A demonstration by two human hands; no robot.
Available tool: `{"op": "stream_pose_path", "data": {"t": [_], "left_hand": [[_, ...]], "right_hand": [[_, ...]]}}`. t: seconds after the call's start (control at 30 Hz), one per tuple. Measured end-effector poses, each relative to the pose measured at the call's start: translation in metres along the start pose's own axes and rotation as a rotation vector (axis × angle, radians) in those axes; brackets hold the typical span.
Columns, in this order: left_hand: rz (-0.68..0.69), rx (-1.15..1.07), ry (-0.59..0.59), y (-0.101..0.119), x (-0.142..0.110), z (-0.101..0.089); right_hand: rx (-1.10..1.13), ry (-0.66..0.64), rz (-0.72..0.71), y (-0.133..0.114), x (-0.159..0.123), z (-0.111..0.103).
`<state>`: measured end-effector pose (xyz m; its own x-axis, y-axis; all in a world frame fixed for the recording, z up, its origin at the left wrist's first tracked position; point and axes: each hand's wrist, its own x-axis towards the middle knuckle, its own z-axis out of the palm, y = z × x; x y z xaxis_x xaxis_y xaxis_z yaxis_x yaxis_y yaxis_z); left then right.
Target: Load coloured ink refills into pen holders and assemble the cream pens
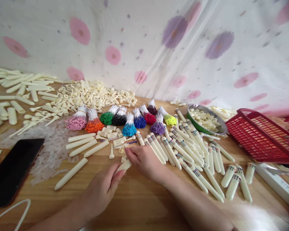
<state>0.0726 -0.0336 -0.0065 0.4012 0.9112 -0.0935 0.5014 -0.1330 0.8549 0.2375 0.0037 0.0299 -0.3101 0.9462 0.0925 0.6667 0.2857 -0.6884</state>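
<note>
My left hand (98, 189) is closed around a cream pen barrel (125, 165), which slants up and to the right. At the barrel's upper end, my right hand (146, 162) has its fingers pinched together; what they hold, if anything, is hidden. Just beyond my hands lie slotted cream pen inserts (119, 141), a thin purple refill (130, 143) and a small cream cone-shaped part (111, 152). Several loose pen barrels (79, 149) rest to the left. Behind these stand bundles of colored refills, among them a light blue bundle (129, 125) and a purple bundle (157, 124).
Assembled multicolor pens (190, 150) spread over the right side. Further right are a metal bowl (223, 131) of cream parts, a red basket (262, 138) and a white power strip (278, 184). A phone (13, 173) lies left, near translucent pieces (47, 160). Cream parts (86, 93) are heaped behind.
</note>
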Motion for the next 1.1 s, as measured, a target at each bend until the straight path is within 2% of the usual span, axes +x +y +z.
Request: {"op": "stream_pose_path", "data": {"t": [0.07,0.13,0.23,0.27,0.37,0.4,0.5,0.7,0.87,1.1], "left_hand": [[0.089,0.166,0.080,-0.003,0.001,0.001],[0.127,0.237,0.136,-0.003,0.003,0.000],[0.058,0.066,0.116,0.003,0.008,-0.007],[-0.011,-0.070,0.046,0.006,0.010,-0.011],[-0.336,-0.545,-0.337,0.016,0.013,-0.023],[-0.429,-0.669,-0.423,0.018,0.013,-0.026],[-0.574,-0.931,-0.553,0.021,0.010,-0.026],[-0.617,-1.200,-0.712,0.019,0.005,-0.020],[-0.619,-1.183,-0.711,0.020,0.004,-0.020],[-0.570,-0.892,-0.499,0.020,0.002,-0.013]], "right_hand": [[-0.015,0.003,0.055,0.000,0.000,0.002],[-0.007,0.004,0.091,0.001,0.002,0.002],[0.013,-0.002,0.003,0.005,0.005,-0.003],[0.018,0.001,-0.077,0.007,0.006,-0.005],[0.029,0.025,-0.341,0.013,0.008,-0.011],[0.031,0.043,-0.398,0.015,0.009,-0.012],[0.028,0.094,-0.489,0.017,0.008,-0.012],[0.021,0.155,-0.583,0.013,0.006,-0.012],[0.075,0.078,-0.544,0.012,0.005,-0.014],[0.174,0.012,-0.334,0.007,0.002,-0.013]]}}
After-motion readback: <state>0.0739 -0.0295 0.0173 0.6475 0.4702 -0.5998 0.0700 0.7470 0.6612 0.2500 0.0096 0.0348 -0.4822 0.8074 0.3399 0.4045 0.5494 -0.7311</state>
